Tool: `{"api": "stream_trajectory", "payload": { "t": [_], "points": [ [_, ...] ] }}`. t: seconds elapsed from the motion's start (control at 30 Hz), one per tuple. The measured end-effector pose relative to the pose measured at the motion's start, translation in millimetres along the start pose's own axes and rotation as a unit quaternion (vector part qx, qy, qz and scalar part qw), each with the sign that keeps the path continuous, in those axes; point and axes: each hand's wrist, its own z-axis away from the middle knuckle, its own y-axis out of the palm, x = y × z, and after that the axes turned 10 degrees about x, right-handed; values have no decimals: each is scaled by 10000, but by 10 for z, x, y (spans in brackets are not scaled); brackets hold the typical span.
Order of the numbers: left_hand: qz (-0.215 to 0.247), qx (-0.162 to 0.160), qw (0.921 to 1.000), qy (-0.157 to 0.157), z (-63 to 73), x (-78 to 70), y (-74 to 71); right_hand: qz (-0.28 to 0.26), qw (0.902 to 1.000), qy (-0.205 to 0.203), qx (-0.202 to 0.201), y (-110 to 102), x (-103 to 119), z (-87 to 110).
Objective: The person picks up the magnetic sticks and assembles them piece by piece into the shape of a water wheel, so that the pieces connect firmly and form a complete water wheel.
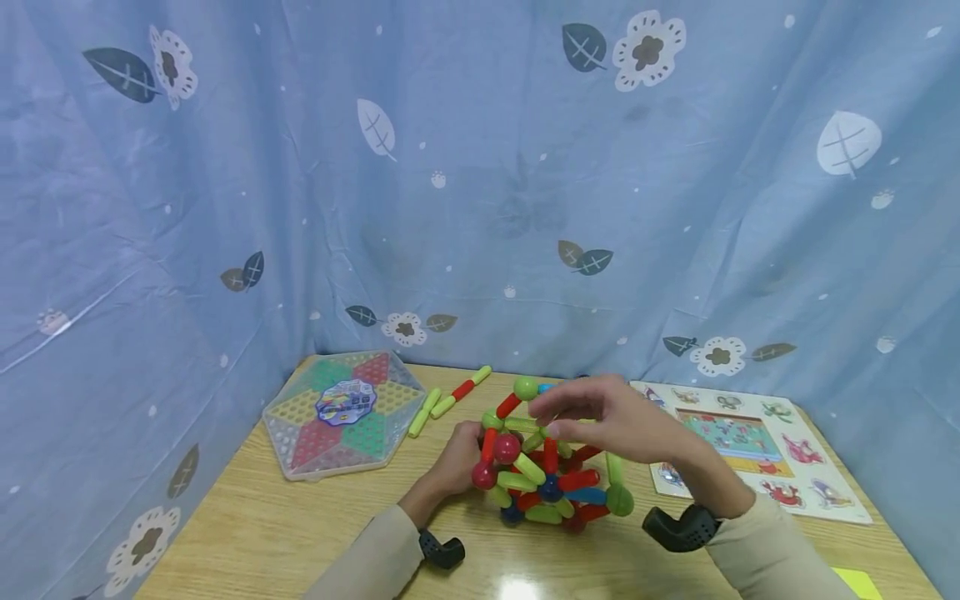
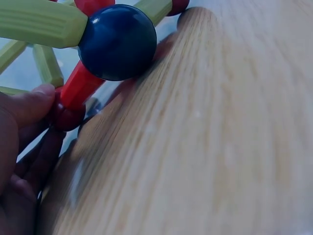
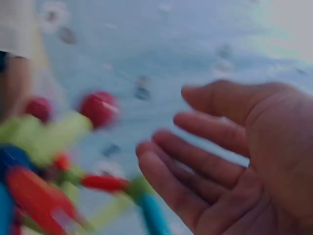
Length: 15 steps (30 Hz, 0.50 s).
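A ball-and-stick construction toy (image 1: 528,471) stands on the table, built from green, red and blue sticks joined by coloured balls. At its left side my left hand (image 1: 456,461) holds it. The left wrist view shows the thumb and fingers pinching a dark red ball (image 2: 68,116) low on the frame, beyond a dark blue ball (image 2: 117,42). Above the toy's right part hovers my right hand (image 1: 615,418), its fingers loosely bent around nothing. In the right wrist view the right palm (image 3: 274,186) faces the blurred sticks, and a gap separates fingers and toy.
Left on the wooden table (image 1: 247,525) lies a hexagonal Chinese checkers board (image 1: 322,454). Behind the toy are loose sticks, one green (image 1: 425,412) and a green-red-green row (image 1: 462,390). A picture puzzle board (image 1: 821,479) lies right, a yellow piece (image 1: 858,582) at the front edge. Blue curtains (image 1: 480,208) enclose the table.
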Motion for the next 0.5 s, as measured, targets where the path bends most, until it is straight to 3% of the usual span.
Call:
{"api": "stream_trajectory", "payload": {
  "t": [0.13,0.27,0.5],
  "points": [
    [2,36,9999,-104,-13,-10,12,-543,9965,-271,-571,-359,-238,381],
    [46,57,9999,-89,-7,-3,12,-788,9888,-281,-1240,-590,-718,630],
    [13,96,9999,-134,-5,-4,0,-1200,9736,449,-1889,-586,-1551,628]
  ]
}}
